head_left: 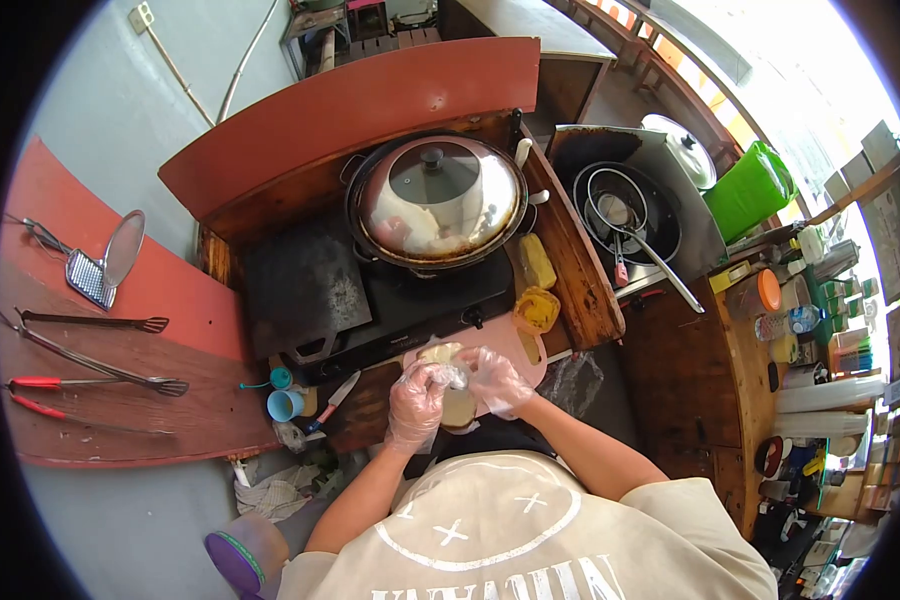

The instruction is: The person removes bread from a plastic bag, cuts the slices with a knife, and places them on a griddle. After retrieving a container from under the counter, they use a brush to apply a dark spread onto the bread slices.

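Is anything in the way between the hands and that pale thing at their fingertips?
Only see-through plastic gloves, worn on the left hand and right hand. Nothing else visible stands between them and the pale thing.

One head-worn camera is facing forward and steeply down through a wide, round view, taking in shirt (530,510), left hand (416,405) and right hand (500,382) from nearby.

A pale grey wall (160,110) stands left; bright daylight (825,70) floods the right.
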{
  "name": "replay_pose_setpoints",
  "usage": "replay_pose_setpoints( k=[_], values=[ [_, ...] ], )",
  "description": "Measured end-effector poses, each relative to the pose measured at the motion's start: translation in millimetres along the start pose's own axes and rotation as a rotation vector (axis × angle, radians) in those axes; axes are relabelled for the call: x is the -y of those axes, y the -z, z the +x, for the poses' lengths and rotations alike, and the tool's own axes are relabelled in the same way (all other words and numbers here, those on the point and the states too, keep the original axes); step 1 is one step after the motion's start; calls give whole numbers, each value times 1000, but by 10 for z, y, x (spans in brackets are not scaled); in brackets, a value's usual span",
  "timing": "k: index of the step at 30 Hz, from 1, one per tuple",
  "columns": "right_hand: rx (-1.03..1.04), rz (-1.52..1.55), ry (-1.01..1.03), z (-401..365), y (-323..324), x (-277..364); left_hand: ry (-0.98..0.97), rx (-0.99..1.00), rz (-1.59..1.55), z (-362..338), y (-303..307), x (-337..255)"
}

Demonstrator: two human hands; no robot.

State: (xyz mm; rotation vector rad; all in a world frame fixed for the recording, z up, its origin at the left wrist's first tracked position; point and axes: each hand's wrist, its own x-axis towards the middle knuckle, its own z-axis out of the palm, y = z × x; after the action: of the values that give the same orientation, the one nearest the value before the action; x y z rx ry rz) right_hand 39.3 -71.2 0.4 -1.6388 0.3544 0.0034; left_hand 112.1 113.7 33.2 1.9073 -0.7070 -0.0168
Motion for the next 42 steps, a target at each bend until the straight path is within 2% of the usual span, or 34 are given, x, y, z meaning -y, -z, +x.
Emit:
replay_pose_setpoints(
  k=[2, 4, 6, 8, 10, 12, 14, 15, 16, 17, 18, 19, 20, 21, 22, 24, 25, 26, 28, 30, 32, 34, 35, 37, 38, 39, 40, 42],
  values=[
    [71, -182, -9, -37, -37, 26, 48, 28, -64, 20, -11, -26],
    [30, -163, -32, -81, -89, 194, 251, 27, -230, 61, -12, -139],
    [-190, -405, 395, -200, -47, 521, 250, -11, -229, 80, -84, -184],
    [-217, -496, 371, -136, -86, 300, 249, -47, -226, 106, -156, -215],
    [-242, -585, 341, -132, -76, 304, 396, -130, -410, 124, -221, -214],
    [-318, -456, 234, -144, -33, 327, 386, -127, -417, 122, -303, -155],
    [-273, -349, 318, -119, 58, 257, 376, -128, -424, 130, -298, -118],
    [-225, -242, 398, -114, 112, 223, 386, -7, -412, 230, -167, -300],
    [-228, -241, 396, -114, 164, 211, 397, 114, -400, 288, -67, -388],
    [-173, -222, 462, -106, 213, 198, 426, 204, -456, 297, -81, -150],
    [-115, -202, 528, -102, 228, 195, 428, 202, -454, 336, -42, -56],
    [-110, -199, 529, -113, 205, 204, 462, 345, -399, 397, -3, 9],
    [-124, -249, 428, -126, 176, 215, 493, 487, -343, 426, 9, 52],
    [-139, -299, 327, -132, 160, 220, 483, 430, -366, 423, -37, 36],
    [-138, -299, 328, -119, 174, 230, 484, 429, -365, 411, -62, 19],
    [-8, -357, 327, -81, 235, 246, 275, 382, -103, 391, -103, -17],
    [-10, -357, 327, -81, 229, 198, 188, 306, -93, 347, -192, 86],
    [-34, -341, 270, -85, 202, 141, 185, 311, -94, 257, -269, 170],
    [-65, -326, 214, -74, 139, -12, 293, 39, -178, 201, -408, 55],
    [-109, -231, -15, -79, 40, -116, 280, -16, -131, 166, -442, -106],
    [-143, -352, -25, -138, -26, -183, 299, -143, -113, 122, -455, -147],
    [-125, -510, -38, -135, -38, -182, 244, -144, -54, 114, -436, -55],
    [-126, -508, -37, -119, -14, -183, 240, -114, -73, 126, -445, 44],
    [34, -575, -15, -85, 81, -124, 229, -76, -97, 139, -385, 239],
    [17, -585, -12, -95, 101, -115, 229, 137, -182, 189, -317, 334],
    [-17, -606, 235, -119, 99, -175, 216, 349, -269, 277, -283, 405],
    [-51, -634, 487, -107, 128, -228, 321, 517, -201, 371, -183, 319],
    [12, -720, 586, 31, 146, -301, 400, 532, -278, 351, -237, 523]
  ],
)
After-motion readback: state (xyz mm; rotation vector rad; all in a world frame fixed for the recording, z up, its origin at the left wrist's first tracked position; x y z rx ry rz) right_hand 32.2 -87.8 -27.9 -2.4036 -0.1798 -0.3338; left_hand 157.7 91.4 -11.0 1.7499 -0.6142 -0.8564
